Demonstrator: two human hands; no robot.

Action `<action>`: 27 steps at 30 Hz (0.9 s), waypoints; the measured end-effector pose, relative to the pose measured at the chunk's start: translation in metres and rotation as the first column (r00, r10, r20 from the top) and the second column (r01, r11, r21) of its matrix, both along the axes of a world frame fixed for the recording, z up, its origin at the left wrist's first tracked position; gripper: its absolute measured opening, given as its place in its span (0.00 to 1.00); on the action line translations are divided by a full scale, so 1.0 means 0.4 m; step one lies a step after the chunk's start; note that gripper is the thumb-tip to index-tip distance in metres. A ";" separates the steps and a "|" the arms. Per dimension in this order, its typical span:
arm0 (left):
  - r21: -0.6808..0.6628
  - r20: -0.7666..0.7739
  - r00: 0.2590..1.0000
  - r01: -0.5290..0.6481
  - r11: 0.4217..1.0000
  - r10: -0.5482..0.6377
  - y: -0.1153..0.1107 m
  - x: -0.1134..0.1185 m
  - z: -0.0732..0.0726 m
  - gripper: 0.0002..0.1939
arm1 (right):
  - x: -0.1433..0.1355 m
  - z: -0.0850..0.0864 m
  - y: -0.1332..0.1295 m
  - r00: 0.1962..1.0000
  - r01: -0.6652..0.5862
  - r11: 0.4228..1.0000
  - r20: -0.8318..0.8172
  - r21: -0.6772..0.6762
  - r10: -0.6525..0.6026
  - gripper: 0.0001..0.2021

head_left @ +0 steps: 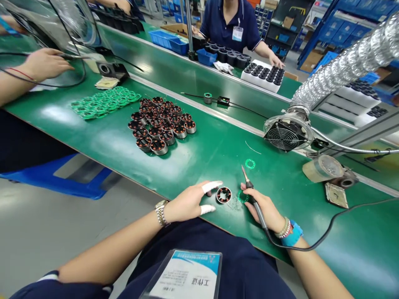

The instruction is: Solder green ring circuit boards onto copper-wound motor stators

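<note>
My left hand (188,202) has its thumb and fingers spread, white finger cots on two of them, just left of a motor stator (223,195) with copper windings. The stator sits on the green table near its front edge. In my right hand (264,207) is a soldering iron (257,211), its tip pointing up and away from me. The fingertips of that hand also touch a green ring-shaped circuit board (242,197), right of the stator; whether they pinch it is unclear. Another green ring board (250,164) lies farther back on the table.
Several stators (162,124) stand grouped at the left, beside a pile of green ring boards (104,101). A fume fan (285,135) with a silver duct, a round tub (322,168) and a sponge tray (336,195) are at the right. Co-workers sit across and at the left.
</note>
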State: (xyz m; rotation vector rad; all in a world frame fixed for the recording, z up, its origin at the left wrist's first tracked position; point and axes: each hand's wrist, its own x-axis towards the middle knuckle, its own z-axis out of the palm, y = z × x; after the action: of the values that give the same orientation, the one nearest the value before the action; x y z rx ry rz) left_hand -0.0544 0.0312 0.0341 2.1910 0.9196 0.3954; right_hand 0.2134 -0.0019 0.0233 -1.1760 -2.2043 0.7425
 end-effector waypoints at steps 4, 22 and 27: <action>0.057 0.002 1.000 0.022 0.998 -0.023 0.034 0.004 -0.021 0.41 | -0.038 0.019 -0.036 0.989 0.132 0.990 -0.074 0.040 -0.129 0.17; -0.141 0.252 0.958 -0.102 0.985 0.135 -0.011 0.086 -0.018 0.27 | -0.089 0.023 -0.068 0.902 0.342 0.934 -0.244 -0.102 -0.356 0.13; 0.058 0.275 0.958 -0.100 0.993 0.080 -0.027 0.106 -0.015 0.19 | -0.087 0.004 -0.042 0.942 0.270 0.960 -0.182 -0.079 -0.280 0.12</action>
State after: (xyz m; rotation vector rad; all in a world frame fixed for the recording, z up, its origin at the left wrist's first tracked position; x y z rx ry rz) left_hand -0.0122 0.0202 0.0283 2.0957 0.8648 0.7639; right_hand 0.1787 -0.0188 0.0249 -1.3451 -1.8252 0.7643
